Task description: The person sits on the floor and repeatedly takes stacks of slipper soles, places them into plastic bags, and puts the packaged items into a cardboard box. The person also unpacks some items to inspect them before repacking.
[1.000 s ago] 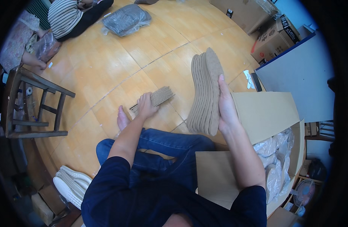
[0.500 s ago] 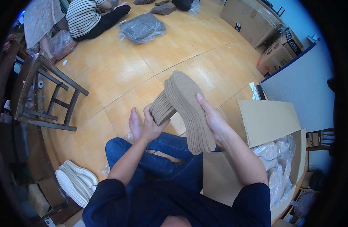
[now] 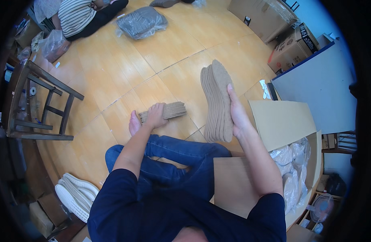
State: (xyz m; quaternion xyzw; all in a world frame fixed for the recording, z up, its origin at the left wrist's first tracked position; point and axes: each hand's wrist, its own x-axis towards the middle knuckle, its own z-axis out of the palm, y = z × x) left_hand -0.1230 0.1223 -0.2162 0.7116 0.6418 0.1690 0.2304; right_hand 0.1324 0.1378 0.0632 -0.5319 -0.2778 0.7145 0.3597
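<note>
In my right hand (image 3: 238,113) is a tall stack of brown insoles (image 3: 216,105), held upright by its right side with the thumb on the outer insole. A second stack of brown insoles (image 3: 175,110) lies lengthwise low over the floor, close to my bare foot (image 3: 134,123). My left hand (image 3: 156,116) is wrapped over the middle of that stack; its fingertips are hidden behind it. The two stacks are apart. Whether the left stack rests on the floor I cannot tell.
An open cardboard box (image 3: 284,121) with plastic-wrapped pieces (image 3: 292,169) stands at my right. White shoe soles (image 3: 76,195) lie at lower left, below a dark wooden stool (image 3: 48,105). A wrapped grey bundle (image 3: 142,22) lies ahead; a person in stripes (image 3: 77,16) sits at far left.
The two insole stacks, which overlapped, have come apart. My right hand has lifted its stack away and turned it more upright; my left hand has turned the other stack to lie crosswise.
</note>
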